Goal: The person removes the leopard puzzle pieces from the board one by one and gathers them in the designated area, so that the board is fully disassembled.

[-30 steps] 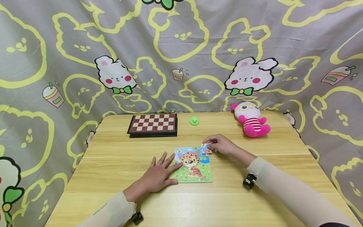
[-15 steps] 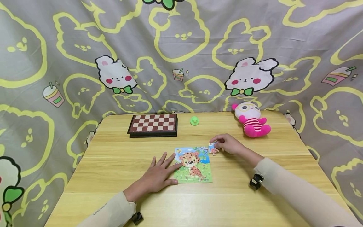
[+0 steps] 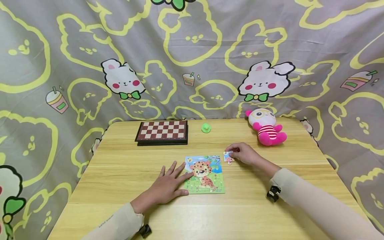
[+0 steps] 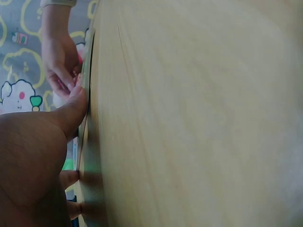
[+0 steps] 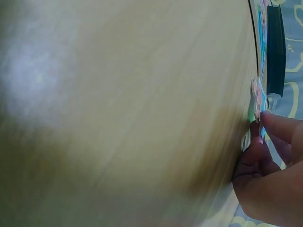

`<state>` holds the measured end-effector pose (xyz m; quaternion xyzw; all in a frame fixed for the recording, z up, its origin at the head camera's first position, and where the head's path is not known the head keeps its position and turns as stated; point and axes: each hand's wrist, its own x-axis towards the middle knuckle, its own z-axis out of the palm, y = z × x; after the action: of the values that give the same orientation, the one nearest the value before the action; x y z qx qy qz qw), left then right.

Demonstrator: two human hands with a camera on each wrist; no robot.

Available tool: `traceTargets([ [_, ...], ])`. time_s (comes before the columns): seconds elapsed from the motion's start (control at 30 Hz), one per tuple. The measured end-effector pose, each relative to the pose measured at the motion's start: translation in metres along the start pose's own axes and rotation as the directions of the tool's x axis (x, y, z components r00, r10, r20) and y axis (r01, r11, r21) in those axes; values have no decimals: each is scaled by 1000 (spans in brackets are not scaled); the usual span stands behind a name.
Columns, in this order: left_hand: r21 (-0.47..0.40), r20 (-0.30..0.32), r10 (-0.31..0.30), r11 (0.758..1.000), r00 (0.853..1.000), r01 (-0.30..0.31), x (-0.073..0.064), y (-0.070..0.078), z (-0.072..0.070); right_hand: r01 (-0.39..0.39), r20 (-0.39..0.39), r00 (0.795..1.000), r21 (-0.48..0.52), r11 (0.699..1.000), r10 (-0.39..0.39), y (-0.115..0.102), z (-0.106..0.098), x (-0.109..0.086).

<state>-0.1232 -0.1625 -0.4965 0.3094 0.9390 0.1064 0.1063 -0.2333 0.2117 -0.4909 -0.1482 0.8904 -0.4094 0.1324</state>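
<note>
A square jigsaw puzzle (image 3: 207, 178) with a spotted leopard cub lies flat on the wooden table. My left hand (image 3: 167, 184) rests beside it with fingers spread, thumb and index finger touching its left edge. Just off the puzzle's upper right corner, my right hand (image 3: 245, 154) pinches a puzzle piece (image 3: 227, 156) with blue sky and part of a reddish-orange figure. In the right wrist view the puzzle piece (image 5: 259, 97) is edge-on between thumb and finger. The left wrist view shows the left thumb (image 4: 73, 111) against the puzzle's edge.
A folding chessboard (image 3: 162, 130) lies at the back left of the wooden table (image 3: 192, 216). Near the back edge sit a small green duck (image 3: 205, 127) and, farther right, a pink-and-white plush panda (image 3: 267, 130). A patterned curtain (image 3: 192, 50) hangs behind.
My right hand has drawn the puzzle piece rightward, from over the puzzle's upper right corner to just outside it, uncovering the printed branch there. My left hand has stayed still.
</note>
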Motion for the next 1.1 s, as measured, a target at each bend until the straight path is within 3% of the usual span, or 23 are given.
traceTargets([
  [1.1,-5,4,-3,1000,1000,3,1,-1,2,11,-2,1000,5,1000,-11,4,2,2],
])
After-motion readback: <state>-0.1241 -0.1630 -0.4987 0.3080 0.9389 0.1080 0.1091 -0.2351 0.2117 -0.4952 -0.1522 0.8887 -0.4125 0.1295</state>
